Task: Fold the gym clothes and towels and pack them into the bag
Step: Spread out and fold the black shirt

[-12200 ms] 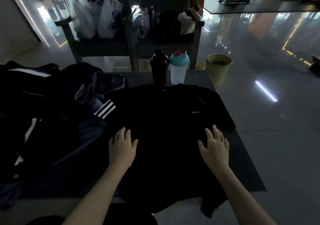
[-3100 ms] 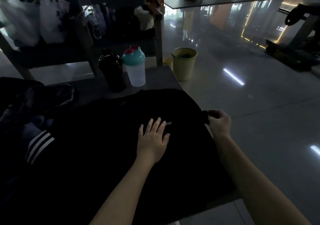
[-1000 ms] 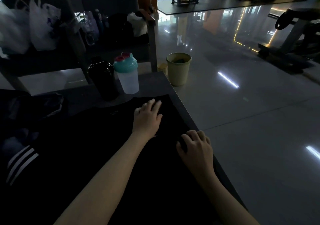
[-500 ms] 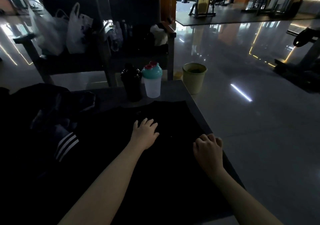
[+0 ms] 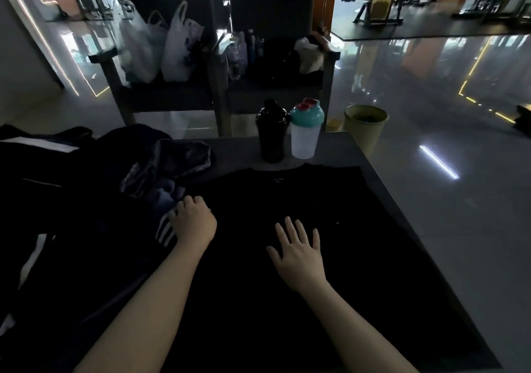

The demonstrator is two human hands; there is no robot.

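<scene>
Black shirt (image 5: 359, 229) seen spread flat on table (image 5: 336, 148), right edge kept just inside table edge. Right hand (image 5: 300, 253) pressed mid-shirt, fingers straight, spread wide. Left hand (image 5: 192, 224) curled at shirt's left edge beside striped garment (image 5: 165, 232); grip cannot be told. Black bottle (image 5: 271, 131) stood just beyond collar.

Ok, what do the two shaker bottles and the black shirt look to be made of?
Black bottle: likely plastic, glossy, with highlights on its shoulder. Clear bottle: translucent frosted plastic, teal lid with a red cap. Black shirt: soft matte fabric, lying limp and flat; too dark to tell the weave.
</scene>
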